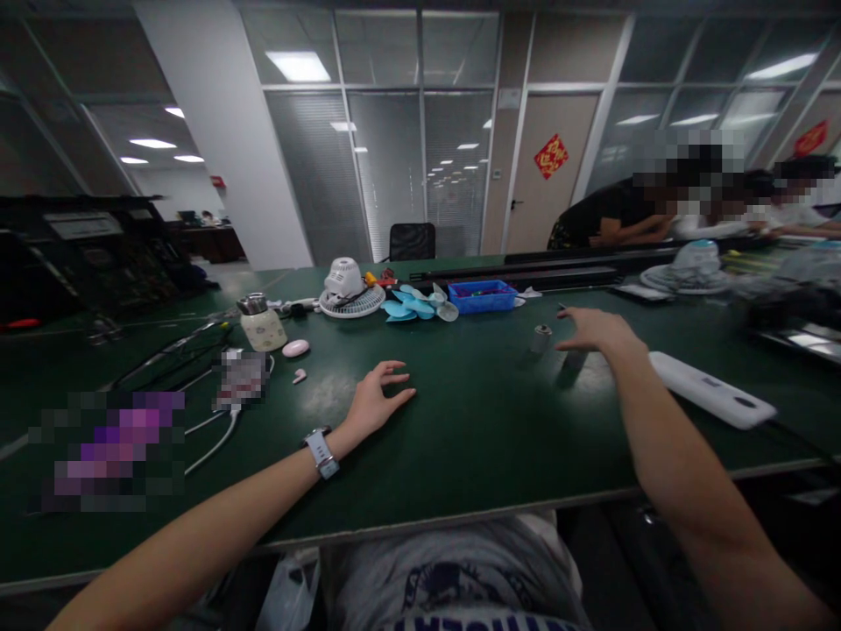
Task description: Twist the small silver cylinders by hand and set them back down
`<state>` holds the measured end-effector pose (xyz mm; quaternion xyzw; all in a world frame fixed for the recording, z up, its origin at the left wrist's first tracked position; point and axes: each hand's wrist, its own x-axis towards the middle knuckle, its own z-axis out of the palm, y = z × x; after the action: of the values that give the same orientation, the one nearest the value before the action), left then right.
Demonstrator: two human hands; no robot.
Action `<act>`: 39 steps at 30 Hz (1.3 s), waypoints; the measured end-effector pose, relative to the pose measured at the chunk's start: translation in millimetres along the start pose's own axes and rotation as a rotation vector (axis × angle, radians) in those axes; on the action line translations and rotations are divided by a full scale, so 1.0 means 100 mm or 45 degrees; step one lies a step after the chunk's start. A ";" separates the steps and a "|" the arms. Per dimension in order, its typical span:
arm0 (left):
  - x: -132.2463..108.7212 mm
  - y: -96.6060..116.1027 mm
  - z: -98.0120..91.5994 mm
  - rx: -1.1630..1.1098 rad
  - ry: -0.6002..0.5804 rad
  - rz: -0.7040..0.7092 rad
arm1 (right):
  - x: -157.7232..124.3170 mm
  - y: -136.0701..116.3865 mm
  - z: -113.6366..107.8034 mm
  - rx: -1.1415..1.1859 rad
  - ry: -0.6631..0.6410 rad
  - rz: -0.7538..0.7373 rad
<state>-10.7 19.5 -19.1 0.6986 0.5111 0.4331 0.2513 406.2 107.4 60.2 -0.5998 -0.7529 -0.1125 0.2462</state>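
One bare left hand (378, 399) is poised loosely at the desk (473, 438), fingers parted with nothing between them. The right hand (601, 333) curls just beside a small metal can (541, 339) standing upright, perhaps set on end so it can't roll; whether that grip holds anything, I can't tell. Farther back, a blue tray (484, 303) gathers loose bits (483, 293), presumably against scattering, beside pale blue fan blades (408, 303). The desk's dark green surface shines in patches; beyond it stand a chair (413, 241) and glass partitions (387, 166).
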 end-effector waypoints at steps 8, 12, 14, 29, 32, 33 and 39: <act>0.11 -0.14 0.00 -0.079 0.410 -0.151 | -0.46 -1.95 0.50 0.483 -0.169 -0.814; 0.09 -0.13 0.01 -0.064 0.384 -0.119 | -0.57 -2.22 0.82 0.557 -0.281 -0.966; 0.08 -0.10 0.01 -0.063 0.374 -0.133 | -0.56 -2.22 0.86 0.541 -0.313 -0.958; 0.07 -0.04 0.00 -0.047 0.353 -0.206 | -0.09 -0.09 -0.43 -0.119 -0.276 0.320; 0.07 -0.04 -0.01 -0.041 0.353 -0.203 | -0.10 0.18 -0.46 -0.135 -0.387 0.443; 0.07 -0.04 -0.01 -0.042 0.348 -0.200 | -0.11 0.22 -0.43 -0.116 -0.416 0.457; 0.07 -0.07 -0.01 -0.074 0.338 -0.202 | -0.07 0.27 -0.33 -0.077 -0.437 0.475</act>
<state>-14.3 28.2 -21.7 0.5849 0.5806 0.5153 0.2351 441.1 92.6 81.5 -0.7457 -0.6564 0.0158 0.1133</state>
